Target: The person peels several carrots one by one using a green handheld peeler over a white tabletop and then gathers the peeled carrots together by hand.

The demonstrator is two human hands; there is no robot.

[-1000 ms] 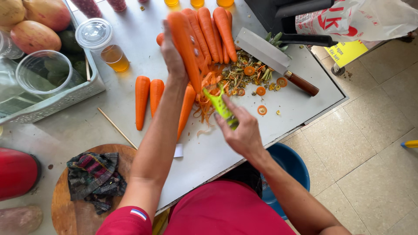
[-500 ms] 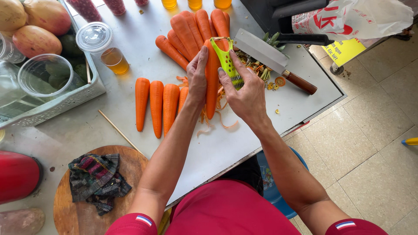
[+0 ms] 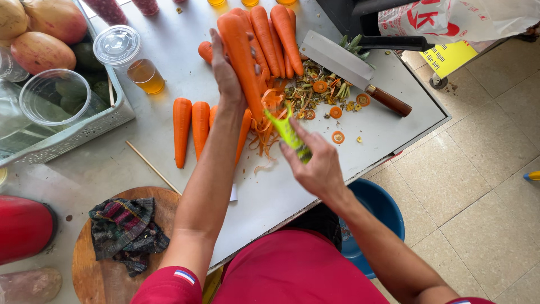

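A long orange carrot (image 3: 242,62) is gripped near its upper half by the left hand (image 3: 225,73), fingers wrapped round it, tip angled down toward 5 o'clock so the lower end rests on the white table top (image 3: 388,129) w/ a face open to the blade. A yellow-green plastic peeler (image 3: 288,134) is clenched in the right hand (image 3: 318,166); its head is set just beside the carrot's lower end, at approx. 4 o'clock from the left hand. Thin orange peel curls (image 3: 264,132) are piled under that end, i.e. where shavings drop.

At 9 o'clock from the peeler, three bare carrots (image 3: 194,129) are laid side by side, kept apart from a heap of more carrots (image 3: 275,34) at 12 o'clock. A steel cleaver with a brown wooden handle (image 3: 351,70) is laid flat at 2 o'clock, next to cut tops and orange end slices (image 3: 320,93).

At 10 o'clock a lidded clear plastic cup of amber liquid (image 3: 138,62) is stood, w/ an empty clear cup (image 3: 48,98) in a pale tray (image 3: 84,132) beyond. A round wooden board (image 3: 90,270) w/ a dark checked cloth (image 3: 129,228) is placed at 8 o'clock. A blue bucket (image 3: 382,214) is stood under the table edge at 5 o'clock, likely for scraps.
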